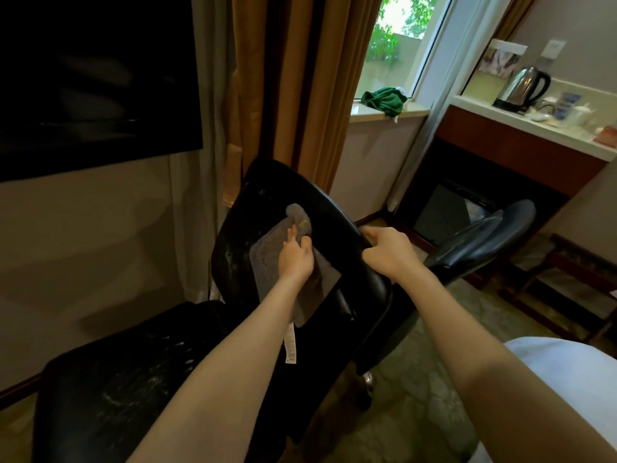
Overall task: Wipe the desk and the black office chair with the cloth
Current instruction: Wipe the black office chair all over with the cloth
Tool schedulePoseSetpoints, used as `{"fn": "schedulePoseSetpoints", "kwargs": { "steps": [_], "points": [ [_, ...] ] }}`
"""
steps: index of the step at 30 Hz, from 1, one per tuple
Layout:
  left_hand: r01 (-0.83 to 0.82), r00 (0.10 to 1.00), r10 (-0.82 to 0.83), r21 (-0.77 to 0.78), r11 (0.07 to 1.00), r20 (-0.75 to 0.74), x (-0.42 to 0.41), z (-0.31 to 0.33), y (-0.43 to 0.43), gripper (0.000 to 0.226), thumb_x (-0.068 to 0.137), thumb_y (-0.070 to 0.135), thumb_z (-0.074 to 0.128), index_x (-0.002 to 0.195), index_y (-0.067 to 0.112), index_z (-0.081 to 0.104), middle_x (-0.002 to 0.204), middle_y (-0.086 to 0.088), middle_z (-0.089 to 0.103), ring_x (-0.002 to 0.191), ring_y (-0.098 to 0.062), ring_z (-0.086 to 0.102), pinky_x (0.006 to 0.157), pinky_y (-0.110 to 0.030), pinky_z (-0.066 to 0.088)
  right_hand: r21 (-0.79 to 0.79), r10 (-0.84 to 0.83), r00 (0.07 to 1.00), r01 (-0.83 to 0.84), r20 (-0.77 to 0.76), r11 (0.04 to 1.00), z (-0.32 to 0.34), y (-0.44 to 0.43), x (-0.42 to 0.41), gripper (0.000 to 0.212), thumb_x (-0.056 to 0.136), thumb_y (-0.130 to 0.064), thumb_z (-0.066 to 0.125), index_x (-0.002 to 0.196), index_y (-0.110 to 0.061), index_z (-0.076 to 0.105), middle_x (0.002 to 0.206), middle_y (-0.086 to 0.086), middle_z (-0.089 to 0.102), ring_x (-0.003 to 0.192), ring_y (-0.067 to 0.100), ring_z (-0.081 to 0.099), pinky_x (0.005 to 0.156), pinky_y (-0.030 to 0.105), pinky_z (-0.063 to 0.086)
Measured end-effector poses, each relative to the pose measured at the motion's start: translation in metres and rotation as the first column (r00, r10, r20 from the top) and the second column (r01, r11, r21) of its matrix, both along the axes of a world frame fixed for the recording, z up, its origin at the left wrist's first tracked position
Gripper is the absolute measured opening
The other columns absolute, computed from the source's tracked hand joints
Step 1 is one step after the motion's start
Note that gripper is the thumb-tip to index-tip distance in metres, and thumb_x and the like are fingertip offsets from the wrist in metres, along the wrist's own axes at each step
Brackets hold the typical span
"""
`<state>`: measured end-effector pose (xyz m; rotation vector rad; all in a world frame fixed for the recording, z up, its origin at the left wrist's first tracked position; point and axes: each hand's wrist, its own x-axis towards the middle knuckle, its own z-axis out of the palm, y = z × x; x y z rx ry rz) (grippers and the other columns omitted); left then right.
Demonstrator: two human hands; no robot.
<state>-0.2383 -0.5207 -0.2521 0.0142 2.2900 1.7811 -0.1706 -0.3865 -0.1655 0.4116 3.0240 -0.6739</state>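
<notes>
right forearm [494, 355] nearest; right hand [389, 252] clamped round backrest edge of black office chair [273, 185]; left hand [295, 259] just beside it, fingers curled, bunching grey cloth [267, 262] against backrest; cloth spreads under and below palm, white label [289, 345] hanging beneath left wrist

The black office chair [233, 259] stands on the patterned floor [420, 399]; a green cloth [384, 99] lies on the windowsill [365, 112].
</notes>
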Motion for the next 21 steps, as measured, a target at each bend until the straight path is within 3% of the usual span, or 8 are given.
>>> {"fn": "schedulePoseSetpoints", "kwargs": {
  "steps": [2,5,8,10,12,14,19,21],
  "points": [
    [-0.075,0.997,0.078,0.106,0.991,-0.025,0.006,-0.002,-0.003,0.051,0.102,0.026,0.026,0.151,0.017,0.013,0.156,-0.003,0.020,0.142,-0.022,0.024,0.113,-0.031,0.021,0.136,0.074,0.994,-0.063,-0.078,0.989,0.001,-0.012,-0.011,0.053,0.086,-0.015,0.058,0.137,-0.012,0.045,0.136,0.009,0.047,0.122,0.027,0.046,0.094,0.038,0.046],
    [-0.086,0.990,0.096,0.101,0.991,-0.102,0.015,-0.001,0.000,0.051,0.103,0.025,0.026,0.151,0.015,0.011,0.157,-0.002,0.018,0.143,-0.019,0.021,0.112,-0.027,0.020,0.285,0.181,0.973,-0.135,-0.144,0.949,-0.004,-0.030,-0.033,0.045,0.094,-0.026,0.053,0.136,-0.015,0.046,0.137,0.008,0.043,0.125,0.028,0.039,0.100,0.039,0.036],
    [-0.022,0.982,0.037,0.086,0.996,-0.184,0.018,-0.001,0.012,0.052,0.102,0.024,0.028,0.150,0.012,0.013,0.155,-0.006,0.022,0.143,-0.020,0.021,0.118,-0.034,0.018,0.385,0.264,0.954,-0.193,-0.141,0.903,-0.008,-0.040,-0.055,0.040,0.096,-0.023,0.047,0.135,-0.015,0.046,0.139,0.006,0.042,0.126,0.027,0.038,0.101,0.039,0.033],
    [0.054,0.981,-0.045,0.040,0.998,-0.186,0.011,-0.009,0.018,0.057,0.099,0.034,0.024,0.150,0.013,0.012,0.156,-0.008,0.019,0.145,-0.023,0.016,0.119,-0.040,0.015,0.408,0.275,0.955,-0.207,-0.113,0.889,-0.007,-0.041,-0.068,0.042,0.095,-0.017,0.045,0.137,-0.014,0.043,0.142,0.005,0.041,0.127,0.028,0.038,0.102,0.040,0.032],
    [0.112,0.978,-0.124,-0.077,0.991,-0.167,-0.002,-0.014,0.020,0.062,0.096,0.041,0.016,0.151,0.016,0.008,0.159,-0.003,0.006,0.147,-0.023,0.002,0.119,-0.043,0.006,0.382,0.256,0.964,-0.209,-0.076,0.900,-0.007,-0.042,-0.080,0.047,0.095,-0.014,0.044,0.142,-0.015,0.036,0.147,0.005,0.037,0.130,0.029,0.035,0.104,0.040,0.031],
    [0.102,0.985,-0.115,-0.099,0.990,-0.132,-0.012,-0.009,0.019,0.055,0.101,0.035,0.019,0.152,0.021,0.002,0.159,0.004,-0.003,0.146,-0.023,-0.008,0.118,-0.050,0.001,0.324,0.212,0.973,-0.174,-0.086,0.930,-0.011,-0.041,-0.094,0.048,0.096,-0.013,0.044,0.143,-0.011,0.034,0.149,0.007,0.034,0.131,0.031,0.035,0.104,0.039,0.033],
    [0.019,0.992,-0.038,-0.155,0.988,-0.124,-0.036,-0.011,0.020,0.055,0.103,0.026,0.025,0.151,0.021,-0.003,0.159,0.004,-0.007,0.146,-0.022,-0.010,0.114,-0.056,0.000,0.133,0.076,0.986,-0.056,-0.148,0.990,-0.018,-0.035,-0.118,0.037,0.092,-0.009,0.052,0.128,-0.005,0.054,0.120,0.014,0.061,0.111,0.029,0.055,0.090,0.036,0.047],
    [0.003,0.992,-0.026,-0.178,0.984,-0.126,-0.047,-0.010,0.019,0.055,0.102,0.026,0.025,0.151,0.021,-0.001,0.159,0.003,-0.006,0.146,-0.022,-0.010,0.113,-0.056,0.001,0.081,0.050,0.989,-0.040,-0.136,0.996,-0.015,-0.032,-0.127,0.031,0.086,-0.009,0.058,0.117,-0.009,0.064,0.102,0.011,0.067,0.093,0.026,0.063,0.079,0.036,0.055]
  ]
}}
